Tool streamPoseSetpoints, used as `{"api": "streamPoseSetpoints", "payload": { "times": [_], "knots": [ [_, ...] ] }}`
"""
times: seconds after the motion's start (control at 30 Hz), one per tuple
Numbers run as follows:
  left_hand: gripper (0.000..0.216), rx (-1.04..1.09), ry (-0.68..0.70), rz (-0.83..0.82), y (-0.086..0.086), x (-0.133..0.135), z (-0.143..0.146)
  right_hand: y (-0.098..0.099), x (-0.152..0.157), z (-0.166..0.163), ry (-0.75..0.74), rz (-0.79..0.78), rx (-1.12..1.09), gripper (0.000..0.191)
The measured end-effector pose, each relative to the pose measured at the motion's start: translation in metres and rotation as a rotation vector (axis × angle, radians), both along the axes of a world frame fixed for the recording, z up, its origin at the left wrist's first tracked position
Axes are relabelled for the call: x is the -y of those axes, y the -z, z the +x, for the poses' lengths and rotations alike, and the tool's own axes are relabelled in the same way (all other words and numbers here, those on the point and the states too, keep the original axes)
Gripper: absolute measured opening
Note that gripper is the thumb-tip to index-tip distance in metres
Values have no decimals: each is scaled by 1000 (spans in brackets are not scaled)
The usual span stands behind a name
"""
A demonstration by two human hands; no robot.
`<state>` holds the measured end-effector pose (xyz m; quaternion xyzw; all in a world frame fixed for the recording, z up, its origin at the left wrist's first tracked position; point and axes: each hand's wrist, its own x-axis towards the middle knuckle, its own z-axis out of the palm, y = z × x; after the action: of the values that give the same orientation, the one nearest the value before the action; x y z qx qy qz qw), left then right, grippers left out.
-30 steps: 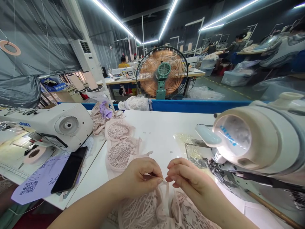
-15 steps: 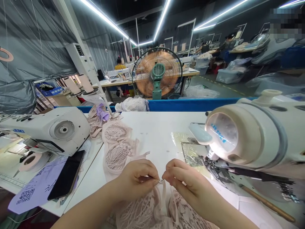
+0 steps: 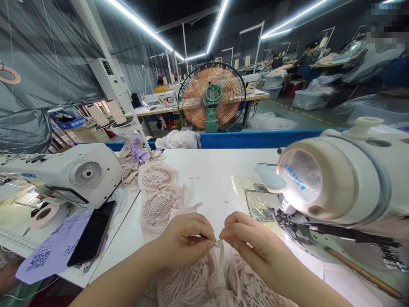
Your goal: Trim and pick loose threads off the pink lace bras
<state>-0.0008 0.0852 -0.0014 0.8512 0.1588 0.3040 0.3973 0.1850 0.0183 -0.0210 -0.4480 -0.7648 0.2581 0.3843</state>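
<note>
My left hand (image 3: pixel 187 241) and my right hand (image 3: pixel 247 241) meet fingertip to fingertip at the near edge of the white table (image 3: pixel 211 179). Both are closed in a pinch on a thin pink strap of the pink lace bra (image 3: pixel 220 283) that lies under my wrists. A white sewing machine (image 3: pixel 338 183) stands just right of my right hand, its needle area and metal plate (image 3: pixel 260 204) close by. Two more pink lace bra cups (image 3: pixel 158 192) lie on the table left of my left hand.
A second white sewing machine (image 3: pixel 64 172) sits at the left, with a black phone (image 3: pixel 92 234), a printed sheet with a QR code (image 3: pixel 53 249) and a tape roll (image 3: pixel 46 213). A green-and-orange fan (image 3: pixel 212 98) stands beyond the blue table edge. People work at far tables.
My hands have stayed pinched on the strap with only slight shifts. The view has moved a little to the right and then settled.
</note>
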Motion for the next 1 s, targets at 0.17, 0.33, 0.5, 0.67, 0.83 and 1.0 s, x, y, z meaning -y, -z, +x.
{"api": "streamPoseSetpoints", "payload": {
  "times": [0.17,0.33,0.5,0.67,0.83,1.0],
  "knots": [
    [9,17,4,0,1,1,0,-1,1,0,-4,-5,7,24],
    [9,23,25,-10,2,0,-1,-1,0,-1,-12,7,0,23],
    [8,34,27,-19,3,0,0,0,0,0,-14,33,12,24],
    [8,24,21,-78,2,0,1,1,1,0,3,108,20,28],
    [9,-6,23,-163,4,-1,1,0,2,-2,-6,135,43,28],
    [10,-31,3,-278,5,-2,2,2,0,-3,14,74,2,23]
  ]
}}
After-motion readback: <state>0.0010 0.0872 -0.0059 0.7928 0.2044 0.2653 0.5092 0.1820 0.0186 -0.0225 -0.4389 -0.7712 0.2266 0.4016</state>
